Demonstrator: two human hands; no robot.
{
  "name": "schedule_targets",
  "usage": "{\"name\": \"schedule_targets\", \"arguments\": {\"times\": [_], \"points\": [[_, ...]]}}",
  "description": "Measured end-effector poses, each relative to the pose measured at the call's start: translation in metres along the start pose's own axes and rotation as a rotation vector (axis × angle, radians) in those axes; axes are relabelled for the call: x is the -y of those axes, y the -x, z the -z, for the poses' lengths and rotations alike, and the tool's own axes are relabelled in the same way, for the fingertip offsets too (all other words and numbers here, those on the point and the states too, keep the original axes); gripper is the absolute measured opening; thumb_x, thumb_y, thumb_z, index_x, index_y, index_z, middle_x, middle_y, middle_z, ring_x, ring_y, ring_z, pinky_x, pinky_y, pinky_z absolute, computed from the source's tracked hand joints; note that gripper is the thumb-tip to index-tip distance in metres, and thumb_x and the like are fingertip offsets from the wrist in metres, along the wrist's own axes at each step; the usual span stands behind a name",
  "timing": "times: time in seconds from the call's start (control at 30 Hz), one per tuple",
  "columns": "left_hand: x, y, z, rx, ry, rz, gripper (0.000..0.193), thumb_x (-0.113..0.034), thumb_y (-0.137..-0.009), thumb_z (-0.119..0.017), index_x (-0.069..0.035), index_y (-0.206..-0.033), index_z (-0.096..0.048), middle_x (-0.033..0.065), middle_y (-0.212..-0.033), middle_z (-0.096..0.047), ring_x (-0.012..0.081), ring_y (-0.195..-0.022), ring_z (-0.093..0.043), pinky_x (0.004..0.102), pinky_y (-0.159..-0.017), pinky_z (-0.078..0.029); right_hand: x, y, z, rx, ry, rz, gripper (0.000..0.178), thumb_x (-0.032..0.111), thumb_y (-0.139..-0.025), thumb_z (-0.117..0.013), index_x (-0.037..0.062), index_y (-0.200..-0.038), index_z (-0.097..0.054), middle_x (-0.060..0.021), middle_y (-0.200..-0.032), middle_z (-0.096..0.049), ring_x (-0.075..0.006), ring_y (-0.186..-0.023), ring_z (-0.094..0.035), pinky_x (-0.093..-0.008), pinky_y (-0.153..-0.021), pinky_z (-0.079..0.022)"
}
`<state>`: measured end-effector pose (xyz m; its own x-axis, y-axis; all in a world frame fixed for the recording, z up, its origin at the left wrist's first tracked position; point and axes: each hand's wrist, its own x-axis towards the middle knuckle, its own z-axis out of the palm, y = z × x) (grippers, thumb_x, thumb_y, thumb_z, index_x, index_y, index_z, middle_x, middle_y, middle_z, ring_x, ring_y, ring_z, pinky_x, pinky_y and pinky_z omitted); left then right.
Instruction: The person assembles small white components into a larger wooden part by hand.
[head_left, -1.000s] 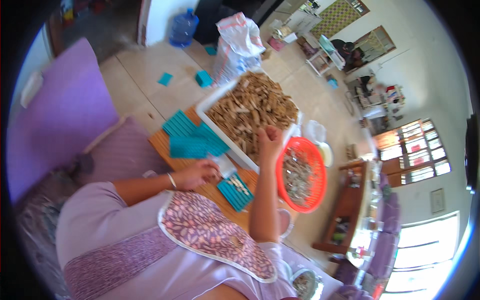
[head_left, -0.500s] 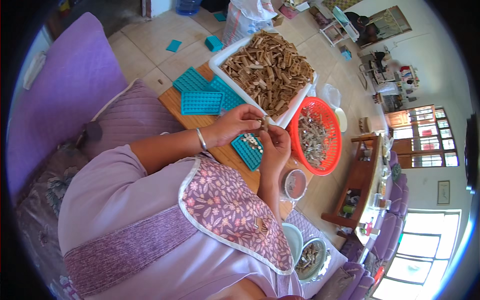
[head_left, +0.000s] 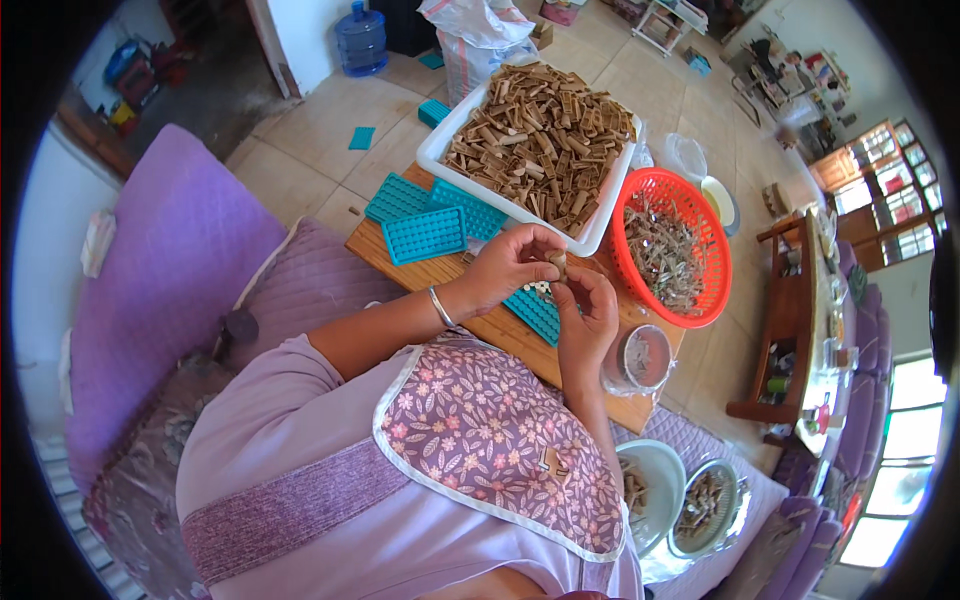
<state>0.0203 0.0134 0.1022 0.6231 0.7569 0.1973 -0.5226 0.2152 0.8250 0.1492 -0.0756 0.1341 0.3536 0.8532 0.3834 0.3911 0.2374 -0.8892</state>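
Note:
My left hand (head_left: 518,268) and my right hand (head_left: 588,312) meet above the wooden table. Both are closed, fingertips pinching a small tan curled piece (head_left: 558,264) between them. It resembles the brown pieces in the tray, though the fingers cover part of it. Just below my hands lies a teal gridded tray (head_left: 536,320), with small whitish bits (head_left: 540,288) on it, partly hidden by my right hand. Beyond my hands stands a white tub (head_left: 437,150) heaped with brown curled, strip-like pieces (head_left: 540,135).
More teal trays (head_left: 425,236) overlap on the wooden table (head_left: 480,335). To the right are a red basket (head_left: 722,262) of clear, thin scraps and a clear round container (head_left: 647,358). Lower right, two bowls (head_left: 650,525) hold brown pieces. A woven sack (head_left: 478,60) stands behind the tub.
The whole view has shifted, so table and hands appear further right and lower. My hands stay together on the small piece, with the fingers slightly rearranged.

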Motion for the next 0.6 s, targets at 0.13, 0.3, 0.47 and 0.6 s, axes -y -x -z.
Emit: {"name": "schedule_targets", "arguments": {"times": [0.13,0.3,0.47,0.6], "points": [[-0.005,0.001,-0.012,-0.020,-0.146,-0.002,0.034,-0.009,-0.083,-0.072,-0.004,-0.112,-0.056,0.0021,-0.099,-0.060,0.0103,-0.093,-0.059,0.0261,-0.084,-0.051,-0.002,0.007,0.003,-0.070,0.022,0.005,0.021,-0.003,-0.077,-0.069,0.0010,-0.096,-0.063,-0.0088,-0.091,-0.062,-0.0191,-0.082,-0.062,-0.0292,-0.072,-0.052],[0.000,0.001,-0.022,-0.033,-0.203,-0.047,0.035,-0.009,-0.082,-0.073,-0.004,-0.112,-0.056,0.0015,-0.097,-0.059,0.0079,-0.091,-0.057,0.0243,-0.083,-0.051,0.001,0.010,0.009,-0.097,0.049,0.070,0.024,-0.002,-0.075,-0.071,0.0013,-0.098,-0.063,-0.0103,-0.091,-0.062,-0.0219,-0.081,-0.062,-0.0314,-0.070,-0.051],[-0.001,0.001,-0.031,-0.033,-0.295,-0.023,0.034,-0.005,-0.082,-0.070,-0.003,-0.113,-0.055,0.0014,-0.100,-0.058,0.0079,-0.091,-0.056,0.0235,-0.082,-0.049,0.004,0.019,0.012,-0.128,0.188,0.065,0.027,-0.001,-0.075,-0.070,0.0028,-0.100,-0.062,-0.0122,-0.091,-0.062,-0.0281,-0.084,-0.061,-0.0358,-0.073,-0.049],[-0.004,0.005,-0.035,0.044,-0.353,0.072,0.036,-0.002,-0.083,-0.069,-0.003,-0.116,-0.055,0.0017,-0.103,-0.057,0.0090,-0.096,-0.056,0.0244,-0.087,-0.048,0.002,0.027,0.029,-0.140,0.249,0.104,0.024,0.000,-0.079,-0.065,0.0025,-0.103,-0.063,-0.0139,-0.098,-0.064,-0.0312,-0.090,-0.061,-0.0385,-0.078,-0.049]]}}
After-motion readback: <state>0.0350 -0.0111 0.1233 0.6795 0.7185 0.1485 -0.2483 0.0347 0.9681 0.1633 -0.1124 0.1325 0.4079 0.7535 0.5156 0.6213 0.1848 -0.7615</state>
